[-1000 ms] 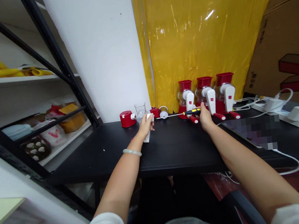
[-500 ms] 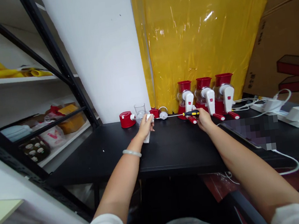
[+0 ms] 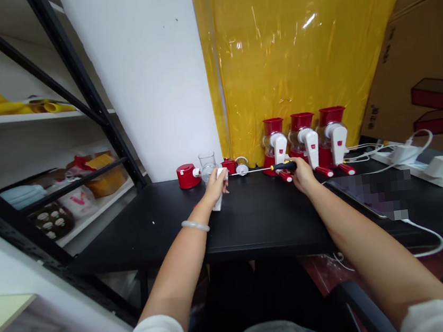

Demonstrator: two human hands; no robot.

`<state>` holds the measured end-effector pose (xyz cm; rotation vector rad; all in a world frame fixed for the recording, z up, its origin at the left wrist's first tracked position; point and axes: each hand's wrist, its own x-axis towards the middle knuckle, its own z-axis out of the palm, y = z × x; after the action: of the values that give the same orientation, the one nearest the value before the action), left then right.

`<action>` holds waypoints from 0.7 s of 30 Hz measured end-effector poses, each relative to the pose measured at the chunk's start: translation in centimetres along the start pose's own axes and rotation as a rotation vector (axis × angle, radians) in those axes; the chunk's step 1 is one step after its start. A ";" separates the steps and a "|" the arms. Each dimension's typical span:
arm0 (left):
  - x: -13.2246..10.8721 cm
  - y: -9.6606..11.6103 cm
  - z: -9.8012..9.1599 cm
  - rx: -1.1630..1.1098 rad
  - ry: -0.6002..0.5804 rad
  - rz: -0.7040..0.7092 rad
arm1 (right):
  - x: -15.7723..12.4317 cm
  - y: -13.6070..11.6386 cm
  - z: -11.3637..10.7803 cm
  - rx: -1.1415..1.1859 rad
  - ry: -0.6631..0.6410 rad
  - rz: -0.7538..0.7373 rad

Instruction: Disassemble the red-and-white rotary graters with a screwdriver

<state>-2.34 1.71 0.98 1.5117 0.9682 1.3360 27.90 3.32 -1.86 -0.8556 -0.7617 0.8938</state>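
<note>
Left hand: the left hand (image 3: pixel 215 184) is clenched around a white plastic piece (image 3: pixel 220 202) that rests on the black table (image 3: pixel 259 220), just left of the frame's centre.
Right hand: the right hand (image 3: pixel 302 174) grasps the black-and-yellow handle of a screwdriver (image 3: pixel 270 169), right of centre.
Screwdriver: it lies about level above the table, its thin metal shaft pointing left towards the white piece.
Behind the left hand: a round red cap (image 3: pixel 186 176) and a clear plastic cup (image 3: pixel 207 163).
Behind the right hand: three red-and-white hand-crank grinders (image 3: pixel 306 140) in a row against a yellow plastic sheet (image 3: pixel 291 46).
Right edge: white chargers and cables (image 3: pixel 441 165).
</note>
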 end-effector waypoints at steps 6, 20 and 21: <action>0.0 -0.1 0.0 -0.003 0.000 -0.004 | -0.4 -0.5 -0.1 -0.039 0.070 0.010; -0.1 0.1 0.0 -0.002 -0.002 0.000 | -0.7 -0.8 0.3 0.155 0.055 0.056; -0.1 0.1 0.0 0.000 -0.006 0.003 | -0.6 -0.7 0.2 0.117 0.070 0.025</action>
<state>-2.31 1.59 1.00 1.5164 0.9626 1.3326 27.70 2.58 -1.24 -0.7905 -0.6326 0.9171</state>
